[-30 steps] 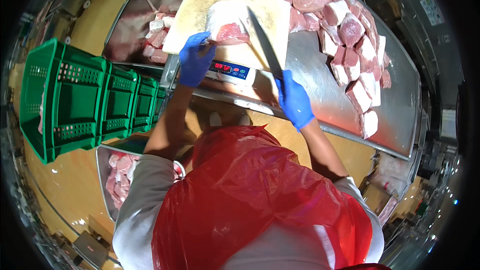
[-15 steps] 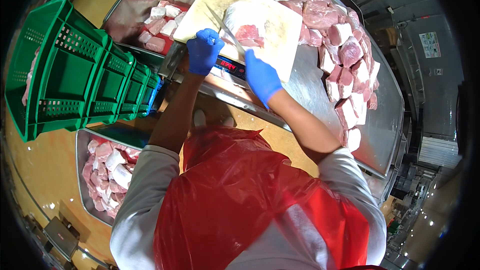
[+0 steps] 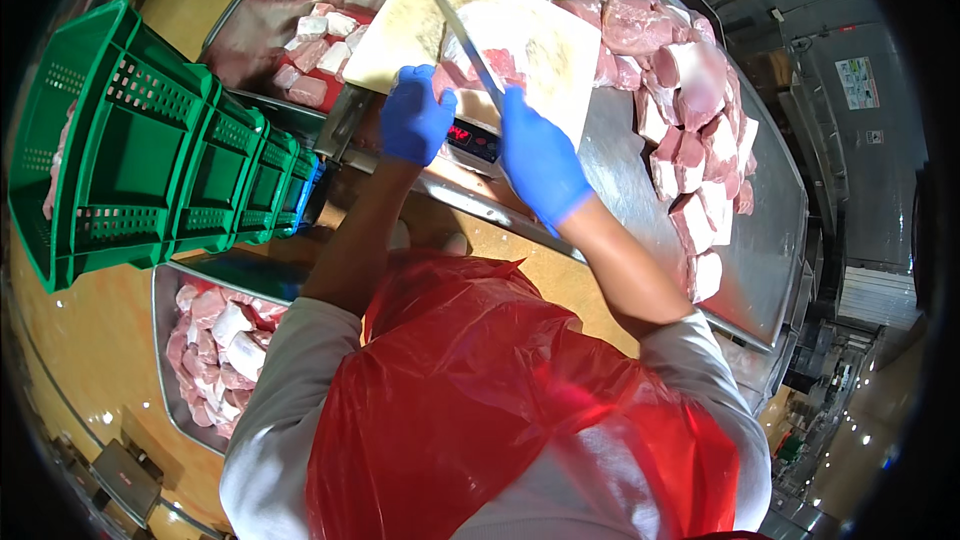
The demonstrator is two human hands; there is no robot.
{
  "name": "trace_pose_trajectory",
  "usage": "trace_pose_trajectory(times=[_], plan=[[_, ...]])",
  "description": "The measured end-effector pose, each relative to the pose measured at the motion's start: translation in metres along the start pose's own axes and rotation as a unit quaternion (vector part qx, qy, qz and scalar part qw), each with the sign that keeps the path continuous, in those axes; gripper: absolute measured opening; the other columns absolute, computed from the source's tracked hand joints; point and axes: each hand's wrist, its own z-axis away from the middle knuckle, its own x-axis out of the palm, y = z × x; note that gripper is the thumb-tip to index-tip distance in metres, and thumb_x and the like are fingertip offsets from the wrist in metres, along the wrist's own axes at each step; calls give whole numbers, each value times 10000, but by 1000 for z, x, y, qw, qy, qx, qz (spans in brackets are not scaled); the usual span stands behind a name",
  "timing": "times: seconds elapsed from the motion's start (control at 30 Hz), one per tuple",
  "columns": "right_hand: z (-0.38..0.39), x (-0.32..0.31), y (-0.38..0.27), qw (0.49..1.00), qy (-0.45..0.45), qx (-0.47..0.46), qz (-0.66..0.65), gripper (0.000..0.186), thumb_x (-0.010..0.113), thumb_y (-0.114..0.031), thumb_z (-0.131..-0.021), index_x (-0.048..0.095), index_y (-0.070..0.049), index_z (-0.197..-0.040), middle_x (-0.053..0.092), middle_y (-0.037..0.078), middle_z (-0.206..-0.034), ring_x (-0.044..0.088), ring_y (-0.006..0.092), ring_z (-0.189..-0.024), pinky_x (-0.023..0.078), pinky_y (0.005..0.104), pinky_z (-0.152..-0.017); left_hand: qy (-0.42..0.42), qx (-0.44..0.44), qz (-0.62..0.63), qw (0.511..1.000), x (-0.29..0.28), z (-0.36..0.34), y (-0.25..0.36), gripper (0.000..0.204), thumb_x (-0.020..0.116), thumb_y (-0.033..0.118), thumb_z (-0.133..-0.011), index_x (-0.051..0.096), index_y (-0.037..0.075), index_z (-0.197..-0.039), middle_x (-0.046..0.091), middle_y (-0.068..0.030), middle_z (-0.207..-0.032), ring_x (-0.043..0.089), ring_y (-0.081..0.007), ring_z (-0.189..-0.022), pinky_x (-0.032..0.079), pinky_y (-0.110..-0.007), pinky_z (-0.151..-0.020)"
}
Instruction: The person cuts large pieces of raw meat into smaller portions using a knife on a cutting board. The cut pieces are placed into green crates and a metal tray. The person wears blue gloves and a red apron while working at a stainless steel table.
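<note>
My right hand [image 3: 543, 158], in a blue glove, is wrapped round the handle of a long knife [image 3: 458, 30]. Its blade slants up to the left, across a piece of raw meat [image 3: 503, 62] with a white fat layer. That meat lies on a white cutting board [image 3: 392, 32]. My left hand [image 3: 415, 118], also blue-gloved, is closed at the meat's near left edge, thumb and curled fingers against it; the fingertips are partly hidden. Between my wrists is a scale [image 3: 474, 141] with a lit red display, at the board's near edge.
A pile of meat pieces [image 3: 690, 162] covers the steel table [image 3: 618, 155] on the right. Cut chunks [image 3: 305, 88] lie in a metal tray [image 3: 250, 35] at far left. Stacked green crates [image 3: 130, 165] stand left, near a metal bin [image 3: 160, 340] of meat below.
My left hand has turned from a fist to a grip at the meat's edge. The knife has swung over the meat, its tip now farther away. My right hand has moved slightly right and nearer.
</note>
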Motion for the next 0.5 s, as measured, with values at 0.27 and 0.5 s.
trace_pose_trajectory(times=[0.27, 0.5], plan=[[-20, 32, 18, 992, -112, 28, 56, 226, 473, -156, -971, 467, 7, -1127, 690, 264, -929, 693, 425, -844, 547, 511, -722, -52, -122, 81, 988, -15, 0, -7, 213, 714, 267, -812, 646, 66, -795, 640, -148, -712, 652, -340, -672, 507, -447, -635], [100, -32, 79, 982, -177, 41, 50, 275, 560, -142, -938, 466, -52, -1179, 672, 255, -884, 666, 458, -807, 528, 523, -683, 278, 30, -101, 955, -202, -73, -29, 179, 720, 42, -827, 738, 22, -1004, 729, -79, -946, 669, -167, -842, 545, -312, -777]])
